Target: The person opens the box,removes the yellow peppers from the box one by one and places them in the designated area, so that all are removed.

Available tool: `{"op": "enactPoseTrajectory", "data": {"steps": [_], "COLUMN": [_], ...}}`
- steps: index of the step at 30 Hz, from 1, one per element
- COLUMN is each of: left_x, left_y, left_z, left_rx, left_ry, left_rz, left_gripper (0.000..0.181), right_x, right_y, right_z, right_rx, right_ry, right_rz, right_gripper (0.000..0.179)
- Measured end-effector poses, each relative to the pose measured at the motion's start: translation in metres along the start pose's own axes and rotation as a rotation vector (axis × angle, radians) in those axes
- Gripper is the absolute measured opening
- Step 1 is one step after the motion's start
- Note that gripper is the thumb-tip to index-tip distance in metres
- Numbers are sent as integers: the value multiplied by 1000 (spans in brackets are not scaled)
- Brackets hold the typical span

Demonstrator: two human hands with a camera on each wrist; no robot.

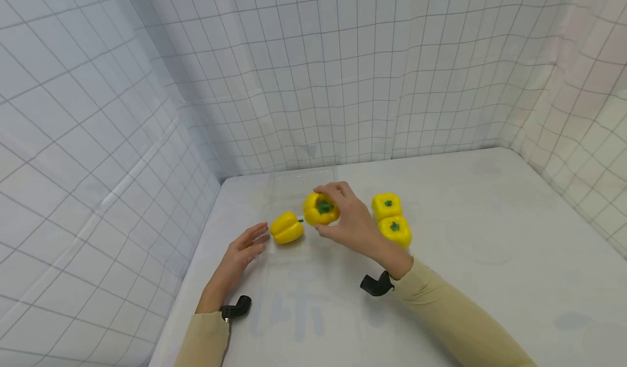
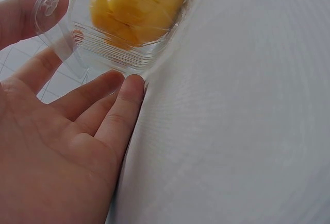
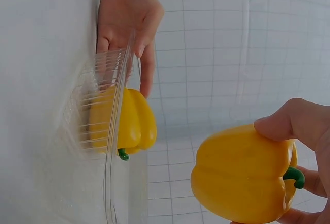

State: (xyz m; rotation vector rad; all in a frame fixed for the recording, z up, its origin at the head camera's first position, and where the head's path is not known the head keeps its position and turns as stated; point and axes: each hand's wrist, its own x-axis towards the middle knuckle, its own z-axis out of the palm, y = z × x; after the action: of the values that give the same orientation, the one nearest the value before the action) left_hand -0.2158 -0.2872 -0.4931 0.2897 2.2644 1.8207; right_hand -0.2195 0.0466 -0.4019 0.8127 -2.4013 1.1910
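My right hand (image 1: 350, 220) holds a yellow bell pepper (image 1: 320, 209) with a green stem, thumb and fingers on its sides, raised above a clear plastic container (image 1: 289, 257). Another yellow bell pepper (image 1: 286, 228) lies on its side inside the container's near part, its stem toward the right. At the container's left side is my left hand (image 1: 240, 252), fingers extended. In the left wrist view its fingertips (image 2: 131, 85) reach the ribbed wall, low by the tabletop. The right wrist view shows the held pepper (image 3: 242, 175) apart from the container's rim (image 3: 114, 131).
Two more yellow bell peppers, a far one (image 1: 387, 206) and a near one (image 1: 395, 231), stand stem-up side by side right of the container. A white-covered table (image 1: 490, 236) carries everything. Gridded white curtains (image 1: 343, 73) hang behind and along both sides.
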Motion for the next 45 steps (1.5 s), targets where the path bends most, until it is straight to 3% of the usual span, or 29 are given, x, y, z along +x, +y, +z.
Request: {"op": "enactPoseTrajectory", "data": {"steps": [27, 45], "left_x": [-1, 0], "left_y": [-3, -3], "left_z": [-1, -1], "left_rx": [9, -1], "left_ry": [11, -1], "left_rz": [-21, 15], "left_gripper": [53, 52], "right_x": [-11, -16], "right_y": [14, 29], "right_z": [-47, -79], "right_rx": [-29, -61], "right_ry": [113, 154], "right_rz": [35, 63], "right_gripper": [69, 68]}}
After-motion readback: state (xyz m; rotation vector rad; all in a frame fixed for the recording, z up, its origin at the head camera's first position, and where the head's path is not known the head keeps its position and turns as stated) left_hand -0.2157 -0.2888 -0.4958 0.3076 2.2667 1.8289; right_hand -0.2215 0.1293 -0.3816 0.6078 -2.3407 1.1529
